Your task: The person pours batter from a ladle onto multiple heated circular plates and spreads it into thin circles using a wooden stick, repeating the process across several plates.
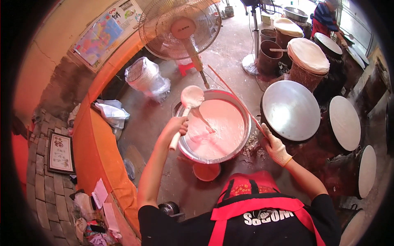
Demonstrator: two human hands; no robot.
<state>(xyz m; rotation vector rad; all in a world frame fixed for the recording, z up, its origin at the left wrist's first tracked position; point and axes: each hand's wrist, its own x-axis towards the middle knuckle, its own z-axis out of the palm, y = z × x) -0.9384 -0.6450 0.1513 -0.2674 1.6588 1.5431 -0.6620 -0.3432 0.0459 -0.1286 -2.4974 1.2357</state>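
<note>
My left hand [179, 126], bare, grips the handle of a ladle [192, 94] coated in pale batter. The ladle is over the left side of a wide metal basin [247, 135], and a stream of batter runs from it. Thick batter [223, 120] fills most of the basin, looking pink in the reddish light. In a white knit glove, my right hand [275, 145] holds a long thin wooden stick [235, 95]. The stick slants up and away across the basin's right rim; whether it touches the rim, I cannot tell.
Right of the basin stands a shiny round metal pan [291, 110], with several pale-topped griddles [344, 123] beyond. Stacked flatbreads [307, 56] sit on a drum. A pedestal fan [181, 29] rises behind the basin. Another person [324, 18] works at far right. An orange-covered counter [92, 147] runs along the left.
</note>
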